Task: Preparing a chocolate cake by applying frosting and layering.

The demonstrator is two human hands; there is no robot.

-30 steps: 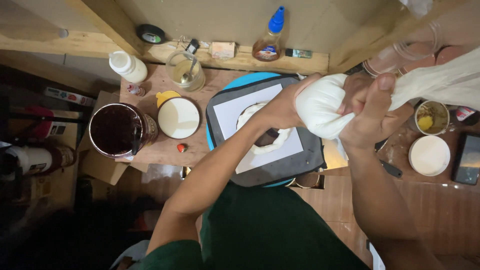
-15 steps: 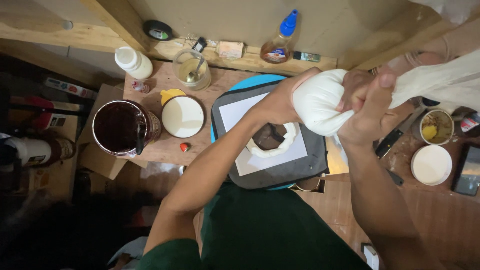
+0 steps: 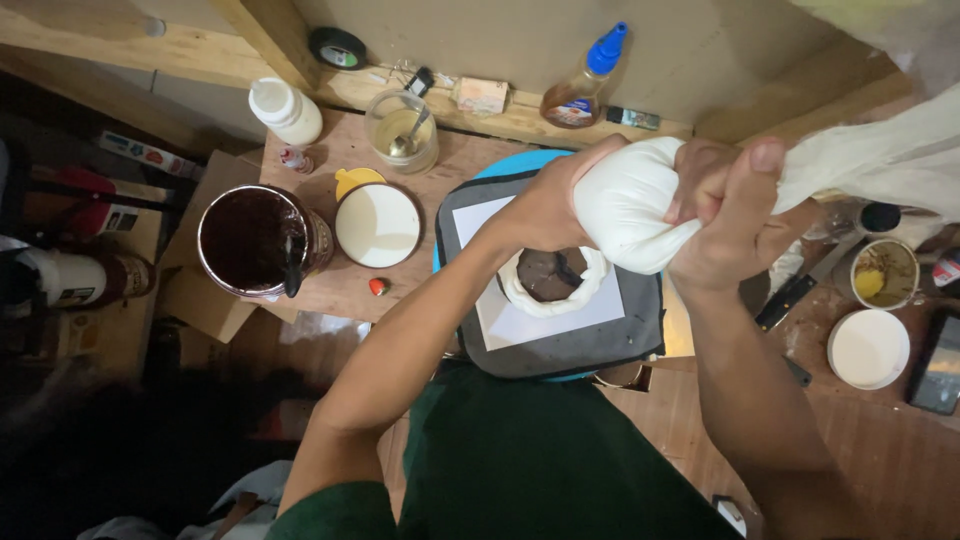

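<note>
A full white piping bag hangs over a small dark cake ringed with white cream. The cake sits on a white sheet on a dark grey square board, which rests on a blue round stand. My left hand cups the bulging front of the bag. My right hand grips its twisted neck, the loose cloth end trailing up to the right. The bag's tip is hidden behind my left hand.
A large container of dark mixture with a utensil stands at the left, beside a white bowl. A glass jar with a spoon, a white bottle and a blue-capped bottle stand behind. A knife, a cup and a white lid lie right.
The cream ring around the cake has grown as both hands keep squeezing the bag above it. The view has shifted slightly; both hands stay on the bag.
</note>
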